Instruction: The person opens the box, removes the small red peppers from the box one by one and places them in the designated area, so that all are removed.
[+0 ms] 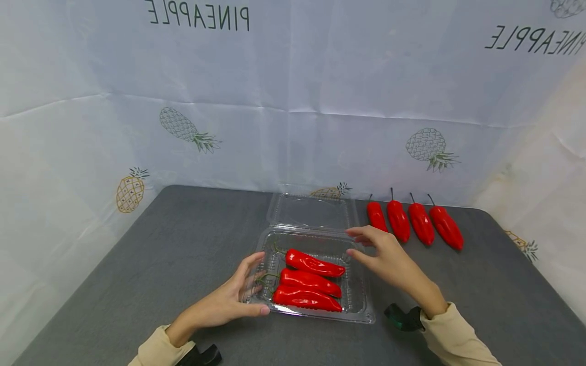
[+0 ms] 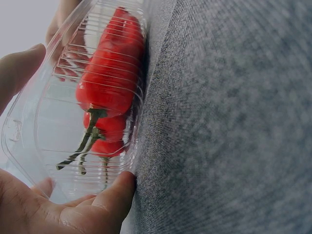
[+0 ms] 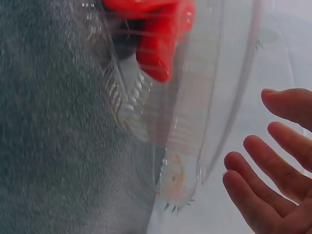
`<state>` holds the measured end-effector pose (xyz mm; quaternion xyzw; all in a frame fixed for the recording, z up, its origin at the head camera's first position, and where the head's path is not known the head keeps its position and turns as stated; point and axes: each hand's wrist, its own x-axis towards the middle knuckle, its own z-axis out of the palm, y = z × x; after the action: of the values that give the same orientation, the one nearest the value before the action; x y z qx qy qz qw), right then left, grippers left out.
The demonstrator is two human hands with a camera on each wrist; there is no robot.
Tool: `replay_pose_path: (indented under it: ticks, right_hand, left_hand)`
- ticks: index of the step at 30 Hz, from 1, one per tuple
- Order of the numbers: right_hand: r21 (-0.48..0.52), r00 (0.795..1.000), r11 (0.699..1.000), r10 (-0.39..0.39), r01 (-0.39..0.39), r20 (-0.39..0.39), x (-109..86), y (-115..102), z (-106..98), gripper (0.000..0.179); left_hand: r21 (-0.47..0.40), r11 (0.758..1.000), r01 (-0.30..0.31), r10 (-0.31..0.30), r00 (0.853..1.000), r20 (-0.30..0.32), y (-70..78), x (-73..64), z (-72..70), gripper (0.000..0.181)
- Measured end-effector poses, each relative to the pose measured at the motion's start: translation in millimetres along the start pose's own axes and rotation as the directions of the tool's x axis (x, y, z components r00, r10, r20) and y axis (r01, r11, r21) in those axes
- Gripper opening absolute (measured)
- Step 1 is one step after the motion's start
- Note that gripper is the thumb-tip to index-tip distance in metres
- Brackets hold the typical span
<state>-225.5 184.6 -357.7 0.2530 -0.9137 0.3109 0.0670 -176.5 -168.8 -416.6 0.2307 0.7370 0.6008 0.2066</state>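
Observation:
A clear plastic clamshell container (image 1: 361, 305) lies on the grey table with its lid (image 1: 313, 211) folded back behind it. Three red peppers (image 1: 311, 279) are in the base side by side, their green stems (image 2: 90, 141) pointing left. My left hand (image 1: 229, 297) grips the container's near left corner, thumb at the front, fingers along the left side. Above the right rim hovers my right hand (image 1: 384, 251), fingers spread from the thumb with nothing between them; the right wrist view shows its fingers (image 3: 263, 165) apart from the plastic wall.
Several more red peppers (image 1: 421, 223) lie in a row at the back right of the table (image 1: 206, 229), stems toward the back; the right hand partly overlaps the nearest. A white curtain (image 1: 293, 76) with pineapple prints hangs behind the table and around its sides.

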Motion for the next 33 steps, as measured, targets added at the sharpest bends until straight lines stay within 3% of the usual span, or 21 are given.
replay_pose_path:
  ticks: [20,33]
  right_hand:
    - [0.082,0.984,0.995,-0.063,0.050,0.164,7.6,-9.1,37.4,0.042]
    - [0.032,0.978,0.996,-0.087,0.083,0.188,13.4,-14.0,49.1,0.040]
  left_hand:
    - [0.004,1.000,-0.011,0.011,1.000,0.005,-2.4,-0.5,-0.1,0.099]
    - [0.005,1.000,-0.004,0.004,1.000,-0.001,-1.7,-0.1,-0.2,0.100]
